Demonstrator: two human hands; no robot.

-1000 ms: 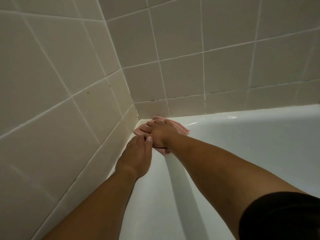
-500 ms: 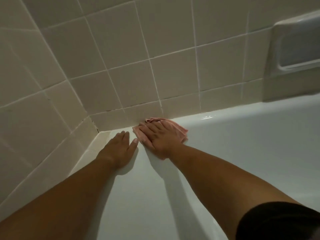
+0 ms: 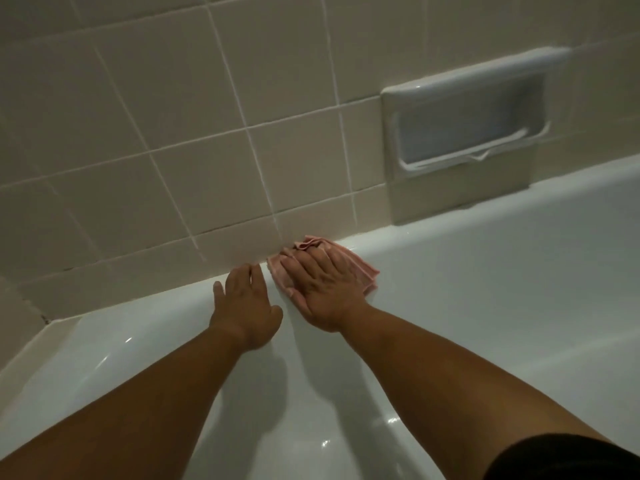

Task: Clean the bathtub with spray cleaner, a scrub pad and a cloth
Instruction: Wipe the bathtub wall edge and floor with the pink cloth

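Note:
A pink cloth [image 3: 365, 270] lies folded on the far rim of the white bathtub [image 3: 485, 216], right where the rim meets the tiled wall. My right hand [image 3: 323, 284] lies flat on the cloth with straight fingers, pressing it against the rim. My left hand [image 3: 246, 306] rests flat on the tub's inner wall just left of the cloth, fingers straight and reaching up to the rim. No spray bottle or scrub pad is in view.
A beige tiled wall [image 3: 173, 116] rises behind the rim. A recessed ceramic soap dish [image 3: 464, 133] is set into the wall at the upper right, just above the rim. The tub's corner [image 3: 48, 323] is at the far left.
Both hands and the cloth have slid right along the rim, away from the tub's corner. The view has turned right, bringing the soap dish into sight.

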